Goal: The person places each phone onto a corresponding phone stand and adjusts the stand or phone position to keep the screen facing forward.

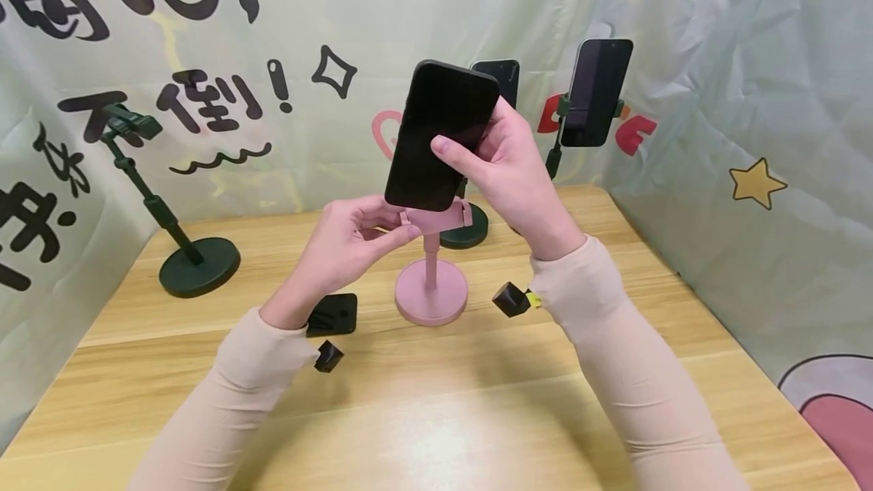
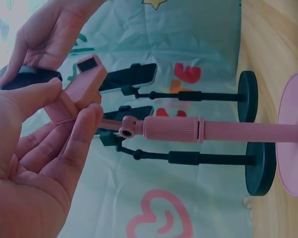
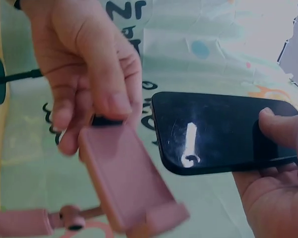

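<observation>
Head view: L hand [image 1: 334, 241] pinches the L end of the clamp [image 1: 442, 220] atop the pink stand [image 1: 431, 301], prob. so the clamp doesn't swivel; R hand [image 1: 513, 165] grips a black phone [image 1: 436, 108], thumb on screen, fingers round edge/back, which leaves its lower end free just above the pink stand's clamp. On the surface [image 1: 382, 415], well L of the pink stand, is a green stand [image 1: 161, 212]; nearer, also L of it, a flat dark phone-like item [image 1: 339, 313], partly hidden by the L wrist. Behind the pink stand, a 2nd green stand [image 1: 470, 235] w/ a rear phone [image 1: 508, 78], mostly blocked by held phone & R hand; behind & R of it, a 3rd green stand [image 1: 554, 161] w/ a far-R phone [image 1: 596, 93]. L wrist view: L thumb & fingertips take only the clamp's end, prob. to leave the cradle's middle uncovered; two loaded green stands sit behind the pink stand, apart from it. R wrist view: black phone is beside the pink stand's clamp, not touching; L thumb lies over the clamp's dark pad, so it's partly in the way there.
</observation>
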The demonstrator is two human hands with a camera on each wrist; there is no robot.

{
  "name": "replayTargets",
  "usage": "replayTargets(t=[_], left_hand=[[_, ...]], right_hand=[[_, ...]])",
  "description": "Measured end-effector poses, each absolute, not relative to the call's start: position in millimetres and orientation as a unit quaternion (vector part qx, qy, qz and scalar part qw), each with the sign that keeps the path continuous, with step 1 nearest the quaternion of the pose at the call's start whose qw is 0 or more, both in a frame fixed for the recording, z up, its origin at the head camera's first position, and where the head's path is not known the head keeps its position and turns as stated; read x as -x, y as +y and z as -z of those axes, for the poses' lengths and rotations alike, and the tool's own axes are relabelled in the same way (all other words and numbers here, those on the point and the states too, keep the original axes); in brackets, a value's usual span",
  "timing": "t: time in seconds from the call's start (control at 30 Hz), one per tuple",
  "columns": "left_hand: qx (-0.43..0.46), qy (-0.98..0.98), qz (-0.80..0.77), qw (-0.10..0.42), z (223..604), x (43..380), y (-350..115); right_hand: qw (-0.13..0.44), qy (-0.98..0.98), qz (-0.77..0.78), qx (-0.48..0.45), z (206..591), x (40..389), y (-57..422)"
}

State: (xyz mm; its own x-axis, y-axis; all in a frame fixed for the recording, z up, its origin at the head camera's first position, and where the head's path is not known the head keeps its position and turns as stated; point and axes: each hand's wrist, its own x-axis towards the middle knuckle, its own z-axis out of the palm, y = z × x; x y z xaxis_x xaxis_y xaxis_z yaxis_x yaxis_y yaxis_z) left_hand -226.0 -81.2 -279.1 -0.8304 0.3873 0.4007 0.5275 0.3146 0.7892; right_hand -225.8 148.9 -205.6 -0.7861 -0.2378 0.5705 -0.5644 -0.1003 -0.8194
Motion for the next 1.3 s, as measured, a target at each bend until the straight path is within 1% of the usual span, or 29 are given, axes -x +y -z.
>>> replayTargets(t=[0.13,0.3,0.63,0.87,1.1,1.3], left_hand=[[0.293,-0.802,0.517,0.066,279,231,-88],[0.297,-0.795,0.526,0.046,279,237,-93],[0.294,-0.785,0.545,0.018,281,239,-91],[0.294,-0.784,0.546,0.019,282,237,-89],[0.296,-0.782,0.546,0.046,285,234,-88],[0.296,-0.776,0.555,0.056,285,232,-86]], right_hand=[[0.124,-0.664,-0.672,-0.304,209,229,153],[0.134,-0.666,-0.663,-0.314,213,235,155],[0.118,-0.683,-0.637,-0.338,221,240,157],[0.119,-0.69,-0.616,-0.361,225,242,159],[0.122,-0.705,-0.585,-0.382,222,245,159],[0.116,-0.713,-0.568,-0.395,216,248,164]])
